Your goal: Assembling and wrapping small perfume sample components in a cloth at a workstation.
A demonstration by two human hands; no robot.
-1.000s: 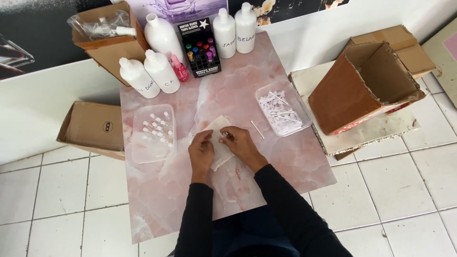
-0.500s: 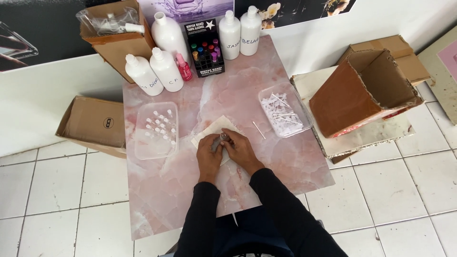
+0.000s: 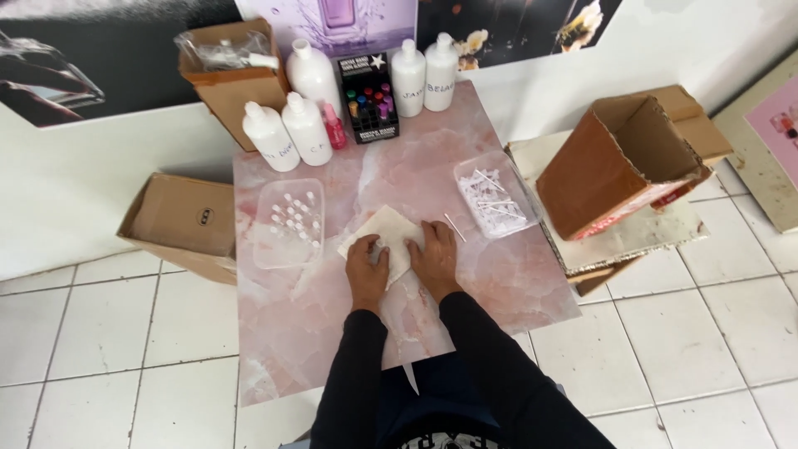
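Since the earlier frames both hands have parted from their pinch over the middle of the cloth and spread outward: the left hand [image 3: 367,268] lies palm-down on the near left part of the folded cream cloth [image 3: 384,234], and the right hand [image 3: 434,254] lies palm-down at the cloth's right edge, fingers stretched flat, neither closed around anything. Whether a small item sits under the left fingers cannot be told. With the cloth as landmark: it lies near the centre of the pink marble-pattern table [image 3: 332,333], turned corner-on, its far corner free. Just left of the cloth stands a clear plastic tray of small white caps [image 3: 288,223], a narrow strip of bare tabletop between them. Right of the cloth lies a single thin white stick [image 3: 454,226], and beyond it a clear tray of white sticks [image 3: 496,194] reaching the table's right edge. Well beyond the cloth, along the far edge, stand white plastic bottles [image 3: 287,133], a small pink bottle [image 3: 334,126] and a black box of coloured vials [image 3: 370,108]. Nearer than the cloth, the tabletop is bare to its near edge apart from the black sleeves. Off the table, an open brown carton [image 3: 619,162] sits to the right and another open carton [image 3: 179,220] to the left on the white tiled floor [image 3: 108,357].
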